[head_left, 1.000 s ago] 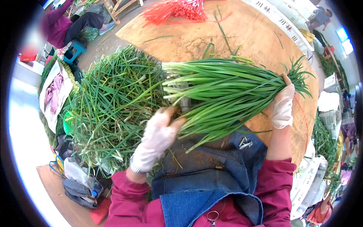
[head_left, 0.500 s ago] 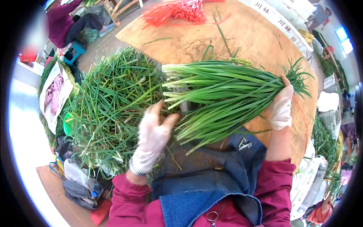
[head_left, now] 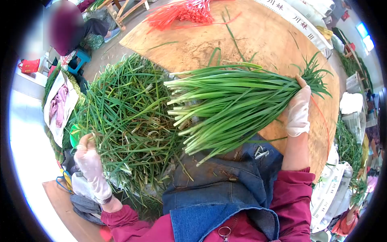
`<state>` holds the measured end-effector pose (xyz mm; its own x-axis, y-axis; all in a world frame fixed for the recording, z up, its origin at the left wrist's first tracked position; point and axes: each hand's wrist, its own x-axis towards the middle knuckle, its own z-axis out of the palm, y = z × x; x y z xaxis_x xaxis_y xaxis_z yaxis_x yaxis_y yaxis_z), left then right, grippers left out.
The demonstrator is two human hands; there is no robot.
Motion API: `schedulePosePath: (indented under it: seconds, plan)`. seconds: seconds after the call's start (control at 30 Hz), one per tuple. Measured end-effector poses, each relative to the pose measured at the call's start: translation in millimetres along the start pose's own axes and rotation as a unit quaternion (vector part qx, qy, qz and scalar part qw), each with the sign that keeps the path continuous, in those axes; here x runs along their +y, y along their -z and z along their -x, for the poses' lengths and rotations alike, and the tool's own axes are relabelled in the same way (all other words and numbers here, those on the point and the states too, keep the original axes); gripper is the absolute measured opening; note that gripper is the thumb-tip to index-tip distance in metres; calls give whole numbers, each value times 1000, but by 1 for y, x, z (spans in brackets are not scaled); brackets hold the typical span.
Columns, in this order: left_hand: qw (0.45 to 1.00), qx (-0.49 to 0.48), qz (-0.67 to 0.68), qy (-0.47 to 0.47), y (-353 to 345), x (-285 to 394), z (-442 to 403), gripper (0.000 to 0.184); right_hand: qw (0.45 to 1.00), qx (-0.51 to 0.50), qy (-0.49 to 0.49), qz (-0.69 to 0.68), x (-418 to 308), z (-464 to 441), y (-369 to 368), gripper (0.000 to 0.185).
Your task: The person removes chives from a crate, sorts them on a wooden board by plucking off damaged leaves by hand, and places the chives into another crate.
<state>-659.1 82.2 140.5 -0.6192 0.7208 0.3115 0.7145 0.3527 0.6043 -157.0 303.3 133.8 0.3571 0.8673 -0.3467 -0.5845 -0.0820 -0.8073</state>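
Note:
A large bunch of garlic chives point(head_left: 234, 101) fans out over the edge of the table and my lap, pale stem ends to the left. My right hand point(head_left: 299, 109), in a thin whitish glove with bare fingertips, is closed around the leafy end. My left hand point(head_left: 90, 163), gloved the same way, is at the left edge of a heap of loose chive leaves and trimmings point(head_left: 129, 109). Its fingers are curled together at the heap; a thin strand shows by the fingertips, but what they hold is unclear.
The wooden table point(head_left: 193, 46) carries stray leaves and a bundle of red plastic ties point(head_left: 185, 16). A denim apron point(head_left: 225, 181) covers my lap. Another person point(head_left: 66, 28) sits at the far left near a blue stool point(head_left: 82, 60). White printed sacks point(head_left: 330, 193) lie at right.
My left hand has moved left and away from the stem ends to the heap's outer edge, its fingers now curled. The bunch has shifted slightly left, still in my right hand.

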Motion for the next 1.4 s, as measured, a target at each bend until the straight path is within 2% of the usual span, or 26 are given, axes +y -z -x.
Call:
schedulePosePath:
  seconds: [0.03,0.07,0.1,0.13,0.17,0.23,0.3,0.4,0.5,0.63,0.67,0.73,0.77,0.8,0.87,0.9,0.93,0.97,1.0,1.07,1.1,1.17,1.2,1.3,1.33,1.4]
  plan:
    - [986,2,-153,-70,3,3,-2,23,1000,4,-2,-5,0,0,0,26]
    - [943,4,-303,-136,5,8,-4,31,1000,8,-5,-9,0,1,0,26]
    - [943,-34,-292,-156,-3,25,1,41,1000,12,-8,-13,1,1,-1,27]
    - [960,-44,-201,-191,-18,50,9,42,1000,11,-8,-12,1,2,-2,27]
    - [960,-59,-123,-245,-33,75,16,38,1000,11,-8,-9,1,4,-3,27]
    - [930,-51,-93,-351,-67,117,31,23,1000,12,-11,-5,1,8,-6,28]
    - [914,-103,-73,-386,-89,159,38,21,1000,11,-15,-5,0,12,-9,28]
    - [895,-179,-109,-393,-120,165,36,20,1000,8,-3,-3,1,4,-4,28]
    - [918,-236,97,-302,-127,158,38,14,1000,0,-11,-7,0,4,-4,28]
    - [920,-256,280,-99,-122,160,44,9,1000,13,-18,-1,-1,12,-9,27]
    - [897,-267,353,-20,-124,158,43,7,1000,11,-19,-3,-1,10,-8,27]
    - [870,-248,410,117,-111,166,38,8,1000,4,-18,-10,1,5,-2,27]
    - [921,-233,306,64,-94,164,32,13,1000,-1,-16,-16,2,0,1,26]
    - [932,-197,294,80,-75,159,28,16,1000,-6,-14,-22,2,-3,3,26]
    - [958,-43,276,57,-48,120,17,10,1000,-12,-11,-19,2,-5,5,26]
    - [985,16,164,42,-32,89,8,8,1000,-16,-11,-17,3,-6,6,26]
    - [995,96,23,-20,-23,43,-1,8,1000,-9,-21,-14,3,-4,5,27]
    - [939,104,-276,-178,-4,29,-5,9,999,-2,-31,-12,2,-2,3,27]
    - [915,62,-359,-172,3,30,-2,12,999,5,-40,-9,1,0,0,28]
    - [927,79,-232,-284,-13,47,10,15,1000,10,-25,-7,3,-8,7,27]
    - [965,32,-41,-259,-30,72,22,18,1000,12,-17,-5,3,-10,8,27]
    - [935,-40,58,-347,-64,107,32,20,1000,18,-25,2,1,2,-2,27]
    - [928,-99,63,-353,-75,125,35,19,999,23,-28,4,1,7,-6,27]
    - [906,-87,-15,-413,-120,158,31,19,999,25,-49,0,-1,22,-14,27]
    - [919,-114,-49,-374,-131,165,30,15,998,25,-57,0,-2,26,-17,27]
    - [907,-117,-121,-387,-152,167,25,12,999,29,-44,-1,-1,22,-15,26]
